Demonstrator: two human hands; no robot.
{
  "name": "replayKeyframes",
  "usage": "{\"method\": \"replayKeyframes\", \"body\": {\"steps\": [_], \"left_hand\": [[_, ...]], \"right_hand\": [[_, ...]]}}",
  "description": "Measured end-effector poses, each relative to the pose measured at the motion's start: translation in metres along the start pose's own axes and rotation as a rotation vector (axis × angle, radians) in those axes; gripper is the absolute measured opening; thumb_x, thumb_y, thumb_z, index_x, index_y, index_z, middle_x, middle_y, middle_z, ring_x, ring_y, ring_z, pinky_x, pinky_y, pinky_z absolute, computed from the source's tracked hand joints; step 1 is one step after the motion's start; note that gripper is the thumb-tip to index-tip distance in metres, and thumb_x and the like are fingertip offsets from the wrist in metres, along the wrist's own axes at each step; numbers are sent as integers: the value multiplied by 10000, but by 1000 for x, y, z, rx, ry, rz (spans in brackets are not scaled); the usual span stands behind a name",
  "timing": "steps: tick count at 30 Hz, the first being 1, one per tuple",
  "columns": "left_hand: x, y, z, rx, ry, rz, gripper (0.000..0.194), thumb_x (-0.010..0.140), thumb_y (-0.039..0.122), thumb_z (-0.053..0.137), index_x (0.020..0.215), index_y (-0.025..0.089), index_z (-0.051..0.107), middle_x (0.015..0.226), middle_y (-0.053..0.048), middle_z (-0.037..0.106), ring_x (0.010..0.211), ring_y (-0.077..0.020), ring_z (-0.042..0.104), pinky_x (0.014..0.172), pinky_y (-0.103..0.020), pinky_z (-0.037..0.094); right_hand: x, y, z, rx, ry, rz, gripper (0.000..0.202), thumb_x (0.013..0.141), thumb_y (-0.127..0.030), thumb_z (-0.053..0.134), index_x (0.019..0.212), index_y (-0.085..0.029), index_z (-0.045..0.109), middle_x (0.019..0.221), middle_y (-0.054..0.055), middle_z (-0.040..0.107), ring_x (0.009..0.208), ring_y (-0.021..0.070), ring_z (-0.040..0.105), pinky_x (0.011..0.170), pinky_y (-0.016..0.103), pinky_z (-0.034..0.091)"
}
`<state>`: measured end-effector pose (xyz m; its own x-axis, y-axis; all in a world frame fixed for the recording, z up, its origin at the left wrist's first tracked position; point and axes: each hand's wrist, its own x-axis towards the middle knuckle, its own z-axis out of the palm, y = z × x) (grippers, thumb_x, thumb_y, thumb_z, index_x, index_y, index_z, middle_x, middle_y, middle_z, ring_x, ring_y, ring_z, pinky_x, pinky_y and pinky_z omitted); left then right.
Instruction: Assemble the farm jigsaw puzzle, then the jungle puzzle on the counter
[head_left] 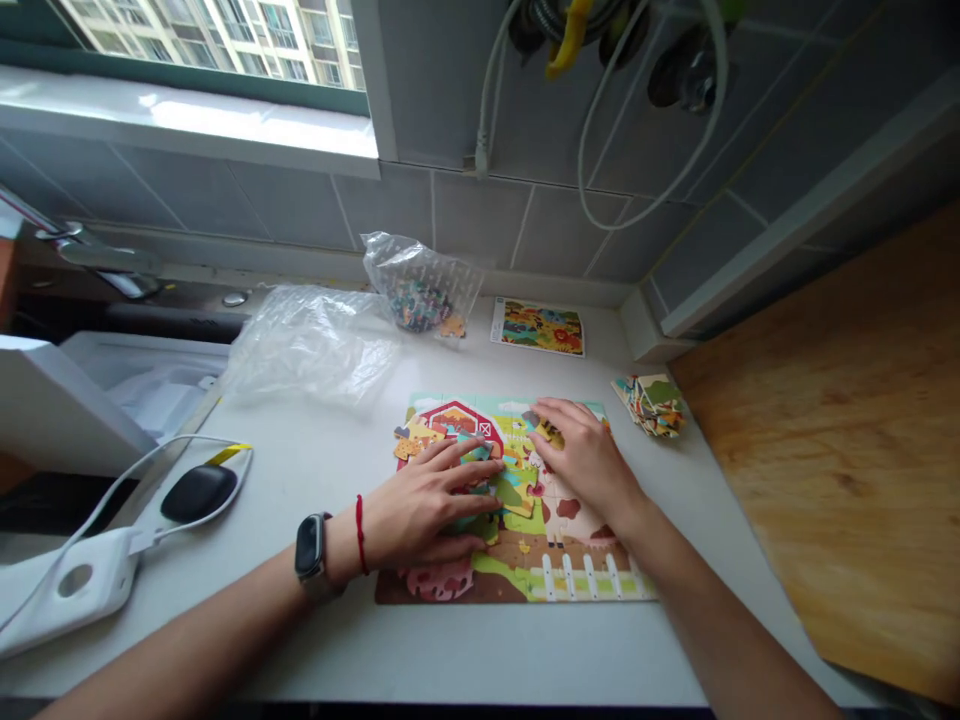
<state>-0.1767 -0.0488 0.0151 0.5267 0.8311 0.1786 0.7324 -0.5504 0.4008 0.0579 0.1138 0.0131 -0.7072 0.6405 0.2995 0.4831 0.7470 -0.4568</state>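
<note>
A farm picture puzzle [577, 580] with a red barn, a cow and a white fence lies put together on the counter. My left hand [427, 500] rests palm down with fingers spread over loose puzzle pieces [517, 490] on top of the picture. Some of those pieces are hidden under its fingers. My right hand [581, 450] is at the upper right of the picture, its thumb and fingers closed around a small yellow and dark puzzle piece [550, 430]. More loose orange pieces [418, 437] lie over the barn, left of my fingers.
Behind the puzzle are a clear plastic bag of pieces [424, 300], a crumpled clear bag [307, 345] and a picture card [541, 328]. A pile of pieces [651, 405] sits at right, beside a wooden board [847, 430]. A power strip [71, 590] and black puck [199, 492] lie left.
</note>
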Motion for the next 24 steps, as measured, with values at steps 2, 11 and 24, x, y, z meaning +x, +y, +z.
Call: {"method": "replayKeyframes", "body": {"steps": [2, 11, 24], "left_hand": [[1, 0, 1, -2, -23, 29, 409, 970, 467, 678, 1335, 285, 703, 1601, -43, 535, 1514, -406, 413, 1207, -606, 388], [4, 2, 1, 23, -76, 52, 422, 987, 480, 645, 1354, 277, 692, 1603, 0, 532, 1527, -386, 403, 1189, -579, 415], [9, 6, -4, 77, -112, 48, 454, 966, 460, 686, 1372, 256, 688, 1615, -40, 516, 1534, -390, 398, 1233, -582, 372]], "right_hand": [[-3, 10, -5, 67, -20, -55, 319, 956, -198, 612, 1228, -234, 775, 1230, 82, 776, 1215, 289, 688, 1108, 529, 547], [-4, 29, -1, 288, -24, -225, 329, 943, -149, 680, 1241, -249, 779, 1221, 34, 798, 1270, 262, 700, 1154, 484, 553], [-8, 7, 0, 351, -149, -329, 383, 932, -33, 662, 1263, -202, 752, 1216, 94, 785, 1196, 204, 717, 1100, 380, 563]]}}
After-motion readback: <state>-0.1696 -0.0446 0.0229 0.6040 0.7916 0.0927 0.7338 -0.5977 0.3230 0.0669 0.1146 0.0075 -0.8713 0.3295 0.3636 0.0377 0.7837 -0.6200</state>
